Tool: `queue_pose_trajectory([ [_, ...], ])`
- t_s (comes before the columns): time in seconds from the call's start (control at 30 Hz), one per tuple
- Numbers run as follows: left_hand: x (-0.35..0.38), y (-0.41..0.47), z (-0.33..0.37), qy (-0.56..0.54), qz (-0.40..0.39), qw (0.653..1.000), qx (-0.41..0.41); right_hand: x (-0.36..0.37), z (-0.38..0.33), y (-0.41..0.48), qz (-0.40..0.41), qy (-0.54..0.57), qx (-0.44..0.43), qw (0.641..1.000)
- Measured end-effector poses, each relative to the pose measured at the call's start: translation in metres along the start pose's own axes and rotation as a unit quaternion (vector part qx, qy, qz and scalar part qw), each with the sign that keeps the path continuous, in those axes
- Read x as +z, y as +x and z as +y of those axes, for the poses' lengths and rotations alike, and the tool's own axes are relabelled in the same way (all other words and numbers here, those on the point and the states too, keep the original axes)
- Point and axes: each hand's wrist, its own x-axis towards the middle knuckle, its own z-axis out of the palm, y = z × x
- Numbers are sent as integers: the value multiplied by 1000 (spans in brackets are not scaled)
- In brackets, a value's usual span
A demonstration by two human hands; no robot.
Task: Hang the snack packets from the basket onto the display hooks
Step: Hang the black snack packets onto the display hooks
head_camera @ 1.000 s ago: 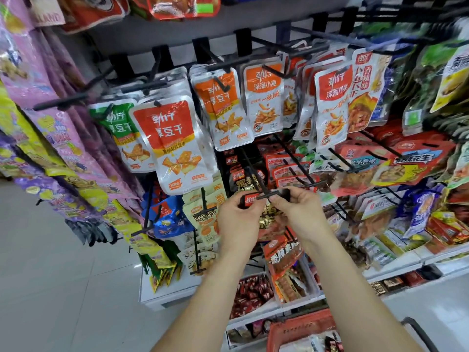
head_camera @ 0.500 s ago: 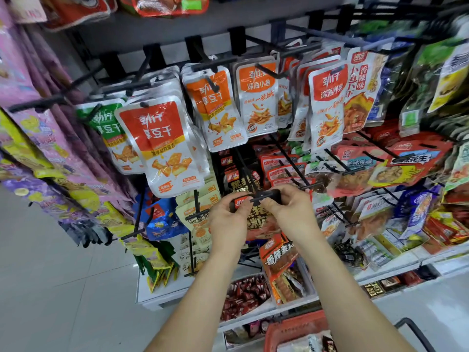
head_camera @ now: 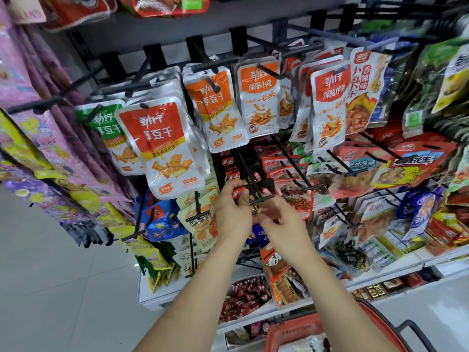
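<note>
**One packet at the hook, more waiting in the basket**

Nearest, at the bottom edge, the red plastic basket with a black handle [head_camera: 291, 329] sits just below the forearms. Pale wrapped packets [head_camera: 304, 345] show inside it, so stock is probably left to hang. The frame edge hides how much.

Above it, both hands meet at a small dark snack packet with red and gold print [head_camera: 256, 190]. The left grip [head_camera: 233, 214] pinches the packet's upper left corner between thumb and fingers. The right grip [head_camera: 279, 222] curls its fingers up towards the packet's lower part, under the hook's tip. Blur there keeps me from telling whether it actually grasps anything.

The packet's top lies against the front crossbar of a black wire display hook [head_camera: 264, 198]. The wire crosses the packet's face, so this one seems to be going on or just on, but it is not yet let go.

Behind, similar dark packets with red labels [head_camera: 232, 175] already hang along the same wire. Farther up, white foil pouches with red panels [head_camera: 162, 143] and orange ones [head_camera: 220, 110] crowd the top row of hooks.
</note>
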Motion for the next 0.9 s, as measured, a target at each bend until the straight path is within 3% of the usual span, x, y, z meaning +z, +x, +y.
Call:
queue_pose_trajectory([
  [0.17,-6,-18,-4,86,-33,992,85,6,1,13,-52,117,60,990],
  [0.43,-32,-53,-22,112,-41,976,183,-1,3,32,-116,190,115,968],
  [0.6,-20,-22,-17,217,-118,960,130,-2,-2,34,-107,237,117,958],
  [0.9,-8,19,-4,172,-152,973,10,3,-9,47,-76,376,142,913],
])
